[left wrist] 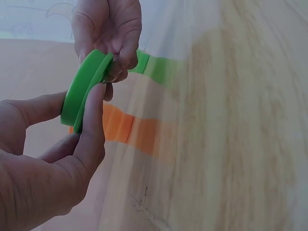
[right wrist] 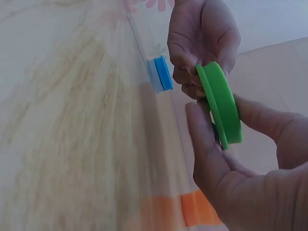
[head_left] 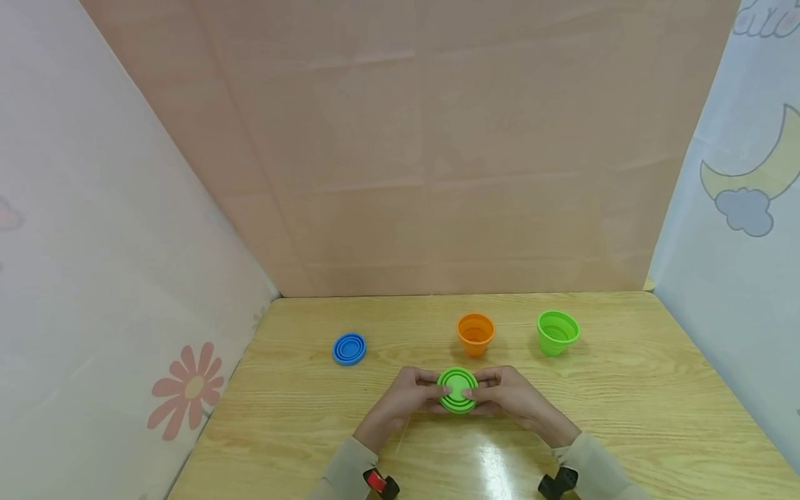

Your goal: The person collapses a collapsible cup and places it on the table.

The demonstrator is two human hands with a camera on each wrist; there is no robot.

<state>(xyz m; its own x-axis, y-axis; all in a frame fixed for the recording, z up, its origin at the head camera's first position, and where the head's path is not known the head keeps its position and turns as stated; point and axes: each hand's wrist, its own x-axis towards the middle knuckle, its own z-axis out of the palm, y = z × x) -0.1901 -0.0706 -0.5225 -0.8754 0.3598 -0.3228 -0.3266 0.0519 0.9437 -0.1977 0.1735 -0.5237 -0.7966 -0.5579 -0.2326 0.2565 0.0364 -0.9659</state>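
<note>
The tabletop (head_left: 281, 430) is cut off at 6 o'clock. Above it, the left hand (head_left: 414, 393) and right hand (head_left: 511, 396) meet, some fingers hidden. Two upright cups: green cup (head_left: 556, 342) at 2 o'clock from them, orange cup (head_left: 476, 343) toward 1. Two flattened discs: green disc (head_left: 458, 381), pinched between both hands; blue disc (head_left: 348, 348) at 10.

Two hands meet on a green disc

From where I'm standing, the right hand (right wrist: 255, 185) pinches the green disc (right wrist: 224, 108), thumb and fingers on opposite faces. The disc is tilted nearly edge-on, its thin rim facing the wood-grained desk (right wrist: 72, 144). The left hand (right wrist: 204, 36) comes in from the top, fingers curled at the disc's upper end. Well apart from the disc sits a flat blue piece (right wrist: 164, 73). An orange piece (right wrist: 198, 209) peeks out, partly hidden by the right hand. Pink petals (right wrist: 161, 4) mark the pale wall (right wrist: 274, 21).
</note>
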